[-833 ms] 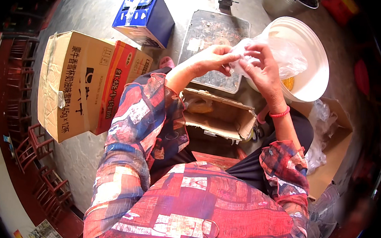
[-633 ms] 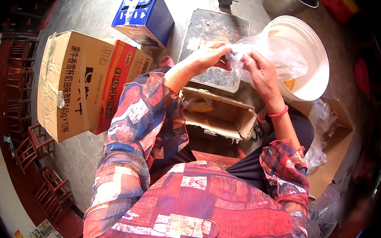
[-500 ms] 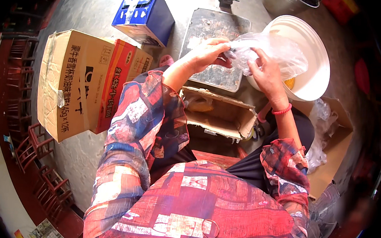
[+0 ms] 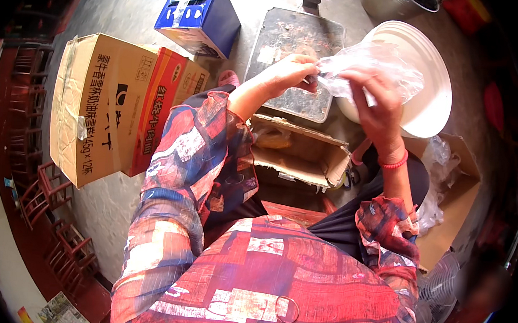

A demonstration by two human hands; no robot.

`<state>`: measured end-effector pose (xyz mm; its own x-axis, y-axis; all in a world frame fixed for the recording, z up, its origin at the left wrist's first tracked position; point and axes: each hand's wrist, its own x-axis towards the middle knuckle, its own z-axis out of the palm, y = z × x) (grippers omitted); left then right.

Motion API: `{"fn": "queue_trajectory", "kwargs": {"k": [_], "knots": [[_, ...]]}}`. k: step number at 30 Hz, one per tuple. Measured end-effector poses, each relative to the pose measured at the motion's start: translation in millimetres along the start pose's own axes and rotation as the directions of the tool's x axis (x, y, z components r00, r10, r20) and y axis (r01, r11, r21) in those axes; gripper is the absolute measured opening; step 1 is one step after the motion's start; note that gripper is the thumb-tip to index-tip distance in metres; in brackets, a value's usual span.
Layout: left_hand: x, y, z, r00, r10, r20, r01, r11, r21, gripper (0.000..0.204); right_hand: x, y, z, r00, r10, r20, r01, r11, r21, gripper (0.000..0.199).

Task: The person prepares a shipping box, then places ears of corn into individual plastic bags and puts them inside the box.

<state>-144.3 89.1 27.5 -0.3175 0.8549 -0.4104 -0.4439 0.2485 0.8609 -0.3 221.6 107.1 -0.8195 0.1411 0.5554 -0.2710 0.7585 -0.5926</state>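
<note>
Left hand (image 4: 298,73) pinches 1 clear plastic bag (image 4: 395,62), overlapping white bucket (image 4: 429,101) in view. Right hand (image 4: 382,105) half-curled at bag; grip unclear. Step: apparently working bag open; next calls for steady left pinch.

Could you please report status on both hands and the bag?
Left hand pinching clear plastic bag. Right hand at bag, grip unclear. Bag overlapping white bucket in view; nothing visibly blocking hands.

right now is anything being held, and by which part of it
A clear plastic bag, pinched in the left grip by its left end. The right grip is at its near side; whether it pinches too cannot be told.
</note>
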Motion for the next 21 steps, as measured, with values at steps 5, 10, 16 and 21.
{"fn": "queue_trajectory", "kwargs": {"k": [5,10,16,21], "knots": [[-5,1,5,0.996,0.074,-0.051,-0.077,0.995,-0.061,0.031,-18,12,25,0.967,0.177,0.185,-0.168,0.984,-0.066,0.017],[0,1,5,0.983,0.115,0.142,-0.111,0.993,-0.033,0.038,-18,17,36,0.95,0.276,0.146,-0.266,0.96,-0.085,0.021],[1,-2,5,0.981,0.128,0.147,-0.137,0.989,0.049,0.037,-19,25,41,0.861,0.45,0.236,-0.476,0.877,0.069,0.027],[-3,-1,5,0.998,0.064,-0.022,-0.064,0.998,0.002,0.036,-20,31,43,0.713,0.618,0.331,-0.7,0.657,0.282,0.021]]}}
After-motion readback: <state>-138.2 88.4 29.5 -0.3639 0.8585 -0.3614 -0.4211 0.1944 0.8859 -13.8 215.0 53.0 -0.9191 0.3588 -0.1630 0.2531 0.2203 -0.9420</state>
